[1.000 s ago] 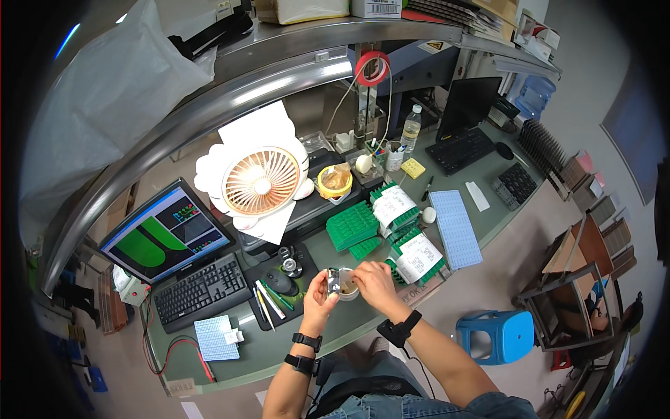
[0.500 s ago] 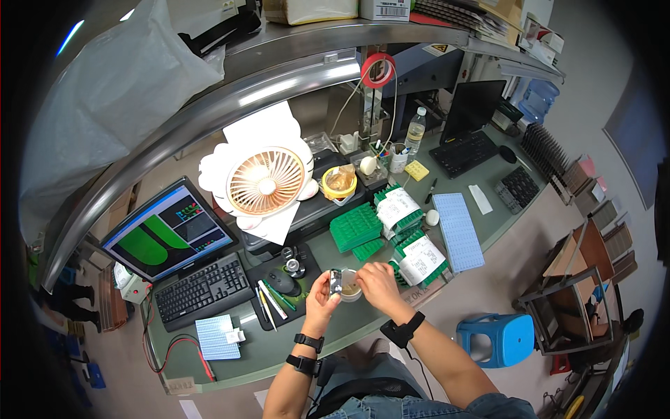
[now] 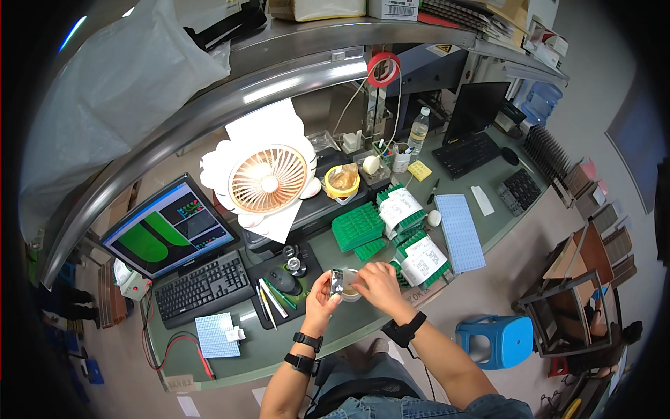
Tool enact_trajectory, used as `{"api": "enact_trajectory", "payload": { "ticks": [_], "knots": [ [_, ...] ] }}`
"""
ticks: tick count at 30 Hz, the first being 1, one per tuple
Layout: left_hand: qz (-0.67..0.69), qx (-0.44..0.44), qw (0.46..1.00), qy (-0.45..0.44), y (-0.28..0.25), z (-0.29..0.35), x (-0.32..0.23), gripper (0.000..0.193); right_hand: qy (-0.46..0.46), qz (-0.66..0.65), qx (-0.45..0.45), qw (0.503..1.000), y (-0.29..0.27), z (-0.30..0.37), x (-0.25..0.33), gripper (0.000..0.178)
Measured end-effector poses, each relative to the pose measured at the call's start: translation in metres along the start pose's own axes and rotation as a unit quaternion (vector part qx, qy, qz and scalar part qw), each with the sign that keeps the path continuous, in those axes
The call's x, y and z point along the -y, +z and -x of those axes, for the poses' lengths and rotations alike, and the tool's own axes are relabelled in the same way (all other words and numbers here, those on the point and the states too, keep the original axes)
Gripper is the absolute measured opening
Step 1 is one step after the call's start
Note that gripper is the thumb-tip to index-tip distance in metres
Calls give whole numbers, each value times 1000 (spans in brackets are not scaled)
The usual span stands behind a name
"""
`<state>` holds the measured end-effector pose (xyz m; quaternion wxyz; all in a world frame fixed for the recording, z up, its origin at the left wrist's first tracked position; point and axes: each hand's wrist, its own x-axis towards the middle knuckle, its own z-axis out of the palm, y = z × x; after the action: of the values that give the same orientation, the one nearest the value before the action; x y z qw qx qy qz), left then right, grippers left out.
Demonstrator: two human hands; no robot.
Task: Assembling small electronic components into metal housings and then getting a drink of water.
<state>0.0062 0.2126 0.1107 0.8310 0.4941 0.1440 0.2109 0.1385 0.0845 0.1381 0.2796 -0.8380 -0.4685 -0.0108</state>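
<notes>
My left hand [image 3: 320, 302] is closed around a small, flat, dark piece with shiny silver patches [image 3: 337, 281], held upright between thumb and fingers above the front edge of the desk. Close to its right side, the fingers of my right hand [image 3: 380, 288] are pinched together. What they hold, if anything, is too small to make out. Below and between both hands sits a small round pale container [image 3: 351, 294], partly hidden by the fingers.
Green trays [image 3: 357, 227] and white-labelled green bundles [image 3: 423, 258] lie beyond my right hand, beside a light blue panel [image 3: 459, 232]. Left are a mouse [image 3: 285, 281], pens [image 3: 267, 305], keyboard [image 3: 204, 292] and monitor [image 3: 167, 230]. A lit fan [image 3: 269, 183] stands behind; a blue stool [image 3: 495, 341] stands right.
The whole view has shifted slightly. My left hand still holds the dark piece, and the right-hand fingers have moved only a little beside it.
</notes>
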Motion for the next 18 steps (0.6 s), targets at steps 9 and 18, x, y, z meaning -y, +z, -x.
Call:
{"api": "enact_trajectory", "payload": {
  "ticks": [9,18],
  "knots": [
    [-13,18,1000,-8,-3,-1,1,72,2,-77,37,996,6,-7,-5,16],
    [8,33,999,-23,-5,-3,1,72,-35,-89,-6,995,10,-8,-5,12]
  ]
}}
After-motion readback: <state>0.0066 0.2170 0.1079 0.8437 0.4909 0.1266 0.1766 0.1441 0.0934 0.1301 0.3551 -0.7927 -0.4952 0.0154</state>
